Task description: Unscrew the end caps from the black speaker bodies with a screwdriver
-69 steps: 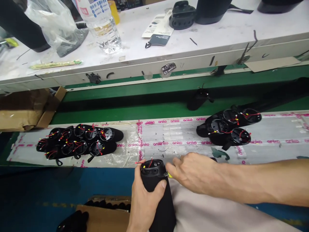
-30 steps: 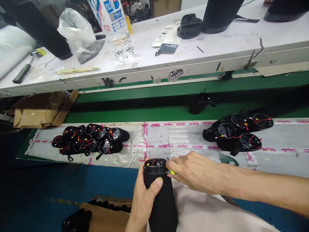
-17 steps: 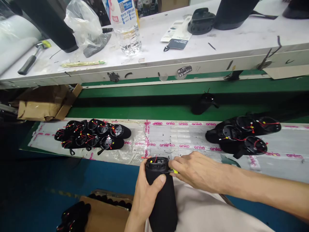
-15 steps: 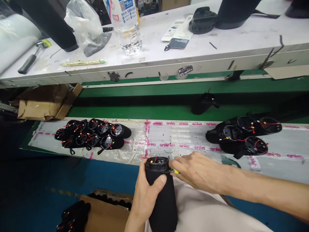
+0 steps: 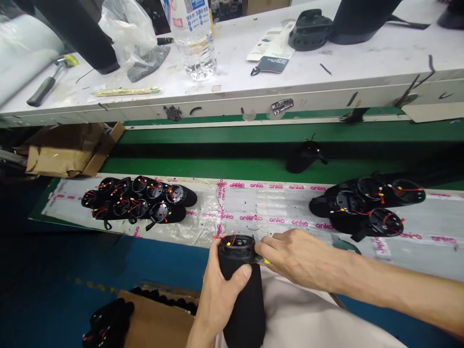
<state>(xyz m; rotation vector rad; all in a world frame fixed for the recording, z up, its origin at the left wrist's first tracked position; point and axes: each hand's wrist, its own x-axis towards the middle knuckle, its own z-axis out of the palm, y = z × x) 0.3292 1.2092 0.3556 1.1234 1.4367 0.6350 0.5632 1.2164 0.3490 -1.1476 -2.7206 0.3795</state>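
A black fabric-covered cylinder [image 5: 244,304] stands nearly upright low in the middle, its open top ringed in black plastic with red wires and a yellow connector inside. My left hand [image 5: 223,290] wraps round its left side, the thumb across the front below the rim. At the right of the rim, my right hand [image 5: 286,256] has its fingers closed round a small yellow tool [image 5: 267,261], mostly hidden, with its thin tip against the cylinder just under the ring.
Groups of black cylinders with red wires lie left [image 5: 155,191] and right [image 5: 350,203] on the covered board [image 5: 271,200]. One more [image 5: 306,157] is on the green surface. A shelf [image 5: 232,72] holds a bottle [image 5: 199,53] and hammer [image 5: 49,84]. A carton [image 5: 155,321] sits below.
The view has shifted slightly. My right hand still works at the rim, its fingers a little lower over the yellow tool, which shows less. The left hand's grip is unchanged.
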